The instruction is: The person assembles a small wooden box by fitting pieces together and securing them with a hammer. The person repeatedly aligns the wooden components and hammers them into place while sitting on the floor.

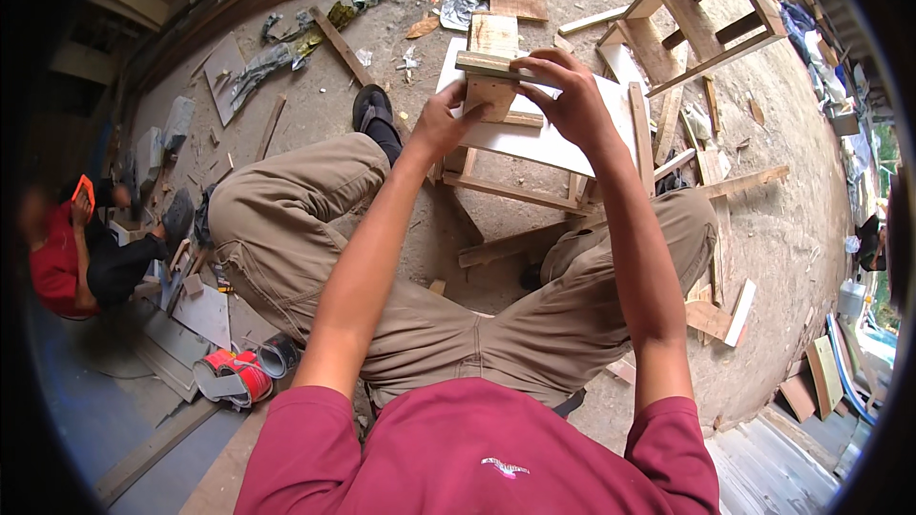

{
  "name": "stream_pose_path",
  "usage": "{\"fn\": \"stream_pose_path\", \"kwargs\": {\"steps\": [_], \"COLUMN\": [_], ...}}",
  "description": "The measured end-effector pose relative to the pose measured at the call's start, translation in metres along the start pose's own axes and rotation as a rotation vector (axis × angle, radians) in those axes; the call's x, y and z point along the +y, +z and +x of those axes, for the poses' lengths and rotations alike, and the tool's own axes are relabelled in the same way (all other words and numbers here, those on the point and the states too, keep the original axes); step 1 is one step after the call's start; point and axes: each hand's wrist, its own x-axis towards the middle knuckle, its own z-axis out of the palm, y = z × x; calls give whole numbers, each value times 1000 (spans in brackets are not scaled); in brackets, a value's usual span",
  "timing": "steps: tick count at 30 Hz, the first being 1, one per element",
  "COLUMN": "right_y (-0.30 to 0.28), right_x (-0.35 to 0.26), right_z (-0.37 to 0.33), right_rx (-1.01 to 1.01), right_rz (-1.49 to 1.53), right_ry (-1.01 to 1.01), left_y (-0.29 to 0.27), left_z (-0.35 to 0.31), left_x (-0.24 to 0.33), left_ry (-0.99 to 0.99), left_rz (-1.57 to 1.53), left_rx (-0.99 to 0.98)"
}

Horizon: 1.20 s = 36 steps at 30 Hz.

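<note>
A small assembly of plywood pieces (490, 95) stands on a low white-topped wooden frame (501, 145) in front of me. My left hand (441, 124) is closed on its left side, the thumb lying along the front piece. From the right, my right hand (572, 103) curls its fingers over the end of a wooden strip (480, 63) that lies across the top of the assembly. A longer plywood piece (493, 33) extends behind the strip. The undersides of the fingers are hidden.
An open wooden frame with slats (687, 24) stands at the far right. Wood offcuts (735, 183) and crumpled plastic (465, 4) litter the ground. Red-and-grey rolls (234, 377) lie at lower left. Another person in red (57, 262) sits at far left, holding an orange object (84, 193).
</note>
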Motion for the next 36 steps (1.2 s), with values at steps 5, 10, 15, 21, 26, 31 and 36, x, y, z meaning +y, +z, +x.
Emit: {"fn": "stream_pose_path", "kwargs": {"steps": [5, 10, 15, 21, 26, 31, 36], "right_y": [-9, -36, -43, -17, -14, -14, -15], "right_x": [-2, -27, -56, -52, -52, -57, -65], "right_z": [-1, 4, -7, -16, -16, -15, -13], "right_rx": [166, 346, 114, 28, 72, 84, 24], "right_rz": [146, 156, 98, -8, -122, -157, -235], "right_ry": [121, 105, -81, -102, -177, -214, -241], "left_y": [0, -24, -42, -37, -36, -36, -30], "left_z": [0, 31, 35, 34, 43, 45, 44], "left_x": [22, 71, 97, 80, 80, 79, 78], "left_ry": [68, -120, -380, -497, -467, -441, -400], "left_rz": [39, 44, -393, -307, -342, -385, -348], "left_rx": [-78, 38, 54, 168, 174, 157, 151]}}
